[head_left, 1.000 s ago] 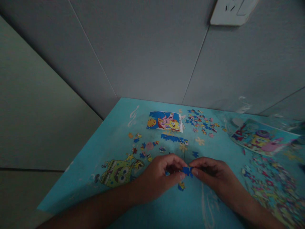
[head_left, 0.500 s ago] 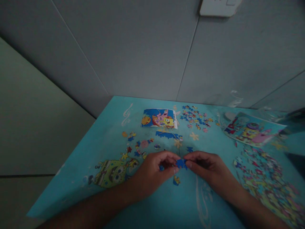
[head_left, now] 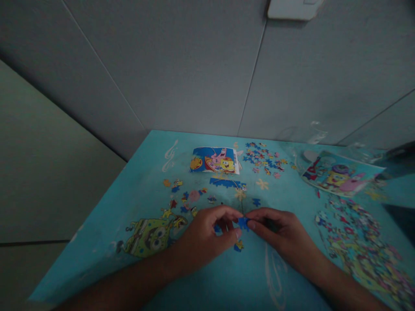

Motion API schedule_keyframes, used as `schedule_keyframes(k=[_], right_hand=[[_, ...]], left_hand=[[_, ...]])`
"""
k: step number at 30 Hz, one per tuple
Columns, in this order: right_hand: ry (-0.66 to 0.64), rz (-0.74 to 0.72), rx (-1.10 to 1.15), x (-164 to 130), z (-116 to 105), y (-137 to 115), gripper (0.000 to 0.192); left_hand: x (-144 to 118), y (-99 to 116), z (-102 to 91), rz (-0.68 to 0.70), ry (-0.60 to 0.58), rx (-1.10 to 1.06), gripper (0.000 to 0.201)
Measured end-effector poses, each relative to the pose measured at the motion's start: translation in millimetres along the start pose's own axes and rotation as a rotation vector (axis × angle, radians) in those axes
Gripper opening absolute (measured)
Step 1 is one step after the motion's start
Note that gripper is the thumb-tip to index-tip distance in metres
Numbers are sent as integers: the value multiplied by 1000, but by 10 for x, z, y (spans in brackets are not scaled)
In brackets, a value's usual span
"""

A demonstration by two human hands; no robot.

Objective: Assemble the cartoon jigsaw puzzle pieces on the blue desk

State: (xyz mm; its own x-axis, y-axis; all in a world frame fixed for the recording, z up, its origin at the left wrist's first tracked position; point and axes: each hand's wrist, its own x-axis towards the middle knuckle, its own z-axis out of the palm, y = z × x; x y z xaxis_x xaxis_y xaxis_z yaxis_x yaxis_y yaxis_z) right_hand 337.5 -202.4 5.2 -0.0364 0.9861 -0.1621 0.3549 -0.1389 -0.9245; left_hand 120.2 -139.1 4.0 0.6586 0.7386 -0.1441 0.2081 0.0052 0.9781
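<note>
Blue jigsaw puzzle pieces (head_left: 243, 223) are pinched between the fingertips of both hands, low over the table. My left hand (head_left: 210, 229) grips their left side with thumb and fingers. From the right, my right hand (head_left: 281, 226) is closed on the other side. Whether the pieces are fully locked together I cannot tell. Just below lies a blue and yellow piece (head_left: 239, 246), and a loose blue piece (head_left: 256, 202) rests beyond my right hand. Farther back is a joined blue strip of puzzle (head_left: 225, 183). Another blue piece shows partly behind my left fingers.
A picture card (head_left: 214, 160) lies at the back, beside a cluster of loose pieces (head_left: 264, 159). A larger picture sheet (head_left: 343, 175) and a big pile of pieces (head_left: 363, 242) are on the right. Scattered pieces (head_left: 184, 196) lie left of centre. A wall (head_left: 194, 77) stands behind the table.
The whole view has shifted slightly. Both hands keep hold of the blue pieces, and my right fingertips sit a little closer to my left ones.
</note>
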Motion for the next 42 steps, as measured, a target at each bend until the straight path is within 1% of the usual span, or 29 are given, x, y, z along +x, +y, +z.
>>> schedule_keyframes(k=[7, 13, 23, 26, 34, 38, 42], right_hand=[[13, -31, -51, -32, 26, 8, 20], [12, -68, -112, -64, 31, 42, 19], [-13, -63, -83, -88, 41, 14, 16], [-17, -54, -72, -83, 37, 19, 18], [-11, 18, 51, -53, 41, 8, 25], [-20, 10, 27, -57, 39, 2, 25], [-11, -28, -29, -71, 50, 14, 26]], left_hand=[[-2, -30, 6, -18, -19, -48, 28], [0, -11, 10, -41, -17, 45, 20], [2, -50, 37, -29, -4, 90, 16], [0, -37, 35, -31, -12, 98, 16], [1, -30, 5, -22, -23, 98, 17], [-1, -11, 16, -26, -13, 86, 17], [0, -7, 34, -32, -13, 81, 17]])
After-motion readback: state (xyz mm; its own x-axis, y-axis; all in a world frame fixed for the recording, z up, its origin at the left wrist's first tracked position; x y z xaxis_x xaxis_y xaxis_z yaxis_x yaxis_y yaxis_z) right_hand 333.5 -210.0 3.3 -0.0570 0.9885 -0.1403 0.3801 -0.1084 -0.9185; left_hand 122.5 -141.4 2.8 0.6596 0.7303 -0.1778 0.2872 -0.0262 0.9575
